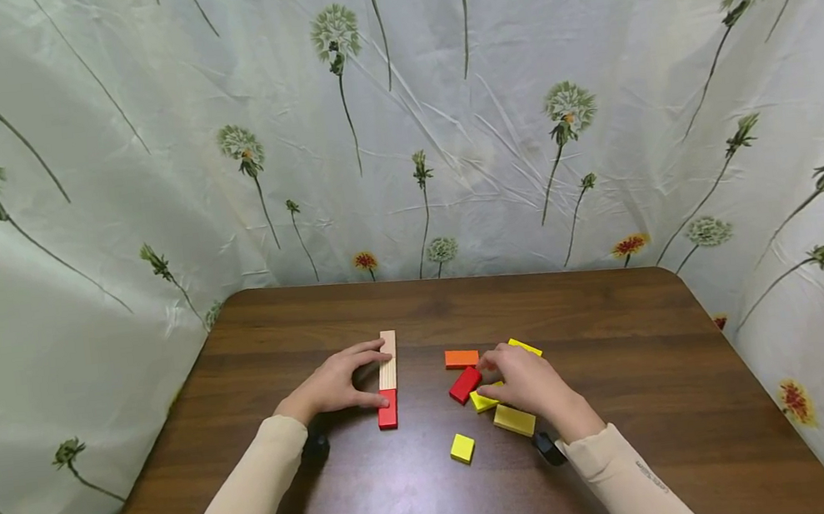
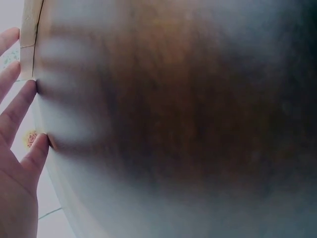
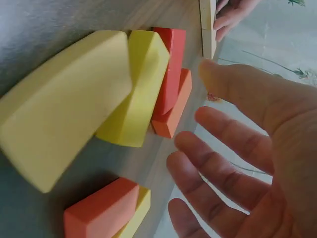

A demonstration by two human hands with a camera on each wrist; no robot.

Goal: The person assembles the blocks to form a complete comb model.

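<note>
Left of centre in the head view, a pale wooden block [image 1: 390,371] with fine lengthwise grain lies end to end with a shorter, glossy red block [image 1: 388,417], one narrow strip on the dark brown surface [image 1: 575,303]. The left hand [image 1: 331,383] spans it, grip spread apart; its thumb tip covers part of the red block. How firmly it touches is hard to tell.

Right of centre, the right hand [image 1: 529,380] has its grip apart too, holding nothing, over an orange block [image 1: 462,358], a slanted red block [image 1: 466,384], a partly hidden yellow block [image 1: 483,403] and a mustard block [image 1: 515,420]. Lower, a small yellow square [image 1: 462,448] lies alone.

At the bottom of the right wrist view, a salmon block [image 3: 101,210] is cut off; the left wrist view is mostly blurred.
</note>
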